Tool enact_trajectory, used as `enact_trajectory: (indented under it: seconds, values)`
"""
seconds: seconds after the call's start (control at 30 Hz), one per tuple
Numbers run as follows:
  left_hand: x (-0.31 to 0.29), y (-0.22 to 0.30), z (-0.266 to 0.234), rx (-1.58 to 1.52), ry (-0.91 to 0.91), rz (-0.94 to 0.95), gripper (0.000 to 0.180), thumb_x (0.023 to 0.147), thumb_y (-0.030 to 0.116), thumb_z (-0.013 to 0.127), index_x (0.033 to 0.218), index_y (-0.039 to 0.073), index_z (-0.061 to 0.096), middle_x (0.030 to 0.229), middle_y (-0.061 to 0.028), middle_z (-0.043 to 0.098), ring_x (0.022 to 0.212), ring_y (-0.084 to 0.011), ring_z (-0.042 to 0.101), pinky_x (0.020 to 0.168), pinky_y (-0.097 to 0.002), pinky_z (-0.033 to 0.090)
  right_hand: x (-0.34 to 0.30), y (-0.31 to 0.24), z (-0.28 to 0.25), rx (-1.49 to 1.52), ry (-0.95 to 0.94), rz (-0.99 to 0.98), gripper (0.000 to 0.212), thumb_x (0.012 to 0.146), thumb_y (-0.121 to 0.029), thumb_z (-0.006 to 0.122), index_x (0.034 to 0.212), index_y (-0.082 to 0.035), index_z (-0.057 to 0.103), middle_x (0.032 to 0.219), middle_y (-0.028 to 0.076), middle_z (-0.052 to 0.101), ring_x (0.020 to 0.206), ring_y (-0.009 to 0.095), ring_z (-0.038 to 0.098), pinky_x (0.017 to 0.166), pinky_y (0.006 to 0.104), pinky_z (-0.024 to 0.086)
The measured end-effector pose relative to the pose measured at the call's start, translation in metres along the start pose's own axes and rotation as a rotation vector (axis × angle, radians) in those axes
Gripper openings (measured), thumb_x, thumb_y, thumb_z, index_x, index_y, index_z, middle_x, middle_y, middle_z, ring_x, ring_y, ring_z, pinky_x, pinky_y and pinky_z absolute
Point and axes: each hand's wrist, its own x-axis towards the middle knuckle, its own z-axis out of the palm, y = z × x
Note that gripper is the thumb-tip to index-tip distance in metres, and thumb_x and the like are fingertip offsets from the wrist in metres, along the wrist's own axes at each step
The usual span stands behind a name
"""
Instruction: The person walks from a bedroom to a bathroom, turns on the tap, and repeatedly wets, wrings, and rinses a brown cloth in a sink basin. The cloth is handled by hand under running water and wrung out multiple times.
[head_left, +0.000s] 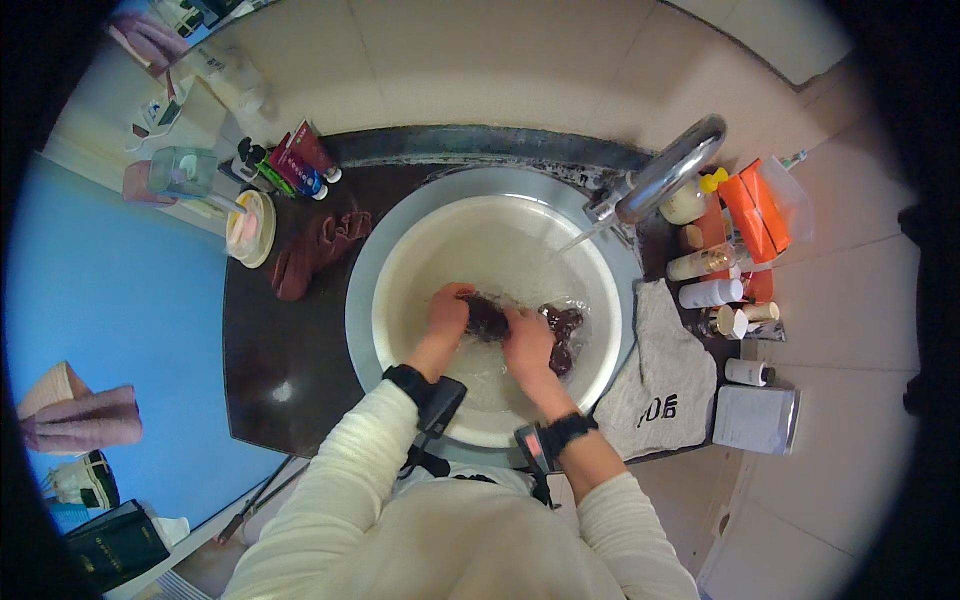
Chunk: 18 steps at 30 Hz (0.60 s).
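In the water of the round white basin point(390, 270) lies a wet dark maroon glove point(487, 317), its finger-like end point(563, 330) spread out on the right. My left hand point(447, 312) is closed on the glove's left end. Close beside it, my right hand point(528, 343) grips the middle, with the fingertips partly hidden by the glove and the water. A thin stream runs from the chrome faucet point(655, 180) into the basin's far right side. On the dark counter left of the basin rests another maroon glove point(318, 256), crumpled.
A grey cloth point(655, 375) drapes over the counter at the right. Bottles, including a white one point(710, 293), and an orange pouch point(755, 212) crowd the right wall. Tubes point(300, 165) and a round pink-and-white dish point(250, 230) stand at the far left.
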Motion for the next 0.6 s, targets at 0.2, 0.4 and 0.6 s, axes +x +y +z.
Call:
enact_trajectory:
  seconds: [0.2,0.4,0.6]
  values:
    - [-0.045,0.013,0.016,-1.347,-0.146,-0.239,0.029,0.093,0.028,0.046,0.113,0.009,0.055,0.101,-0.0064,0.057,0.094,-0.0212,0.057,0.086,-0.0355,0.047,-0.037,-0.060,-0.039,0.501,0.246,-0.334,0.037,0.070,-0.008,0.059,0.106,-0.018,0.060,0.099,0.013,0.054,0.097,0.035,0.054,0.078,0.0421,0.048]
    - [-0.045,0.018,0.036,-1.188,0.023,-0.319,0.030,0.094,0.030,0.048,0.108,0.004,0.054,0.103,-0.0092,0.058,0.094,-0.0211,0.056,0.082,-0.0346,0.047,0.006,-0.022,-0.019,0.376,0.210,-0.219,0.032,0.075,-0.016,0.059,0.107,-0.015,0.060,0.097,0.014,0.054,0.092,0.034,0.056,0.075,0.0440,0.048]
    - [-0.031,0.010,0.004,0.162,0.362,0.019,0.049,0.081,0.035,0.064,0.119,0.006,0.053,0.112,-0.0172,0.056,0.103,-0.0253,0.055,0.087,-0.0376,0.046,0.010,0.030,0.016,0.062,0.383,0.036,0.030,0.083,-0.010,0.053,0.113,-0.010,0.056,0.104,0.017,0.055,0.096,0.037,0.055,0.078,0.0440,0.048]
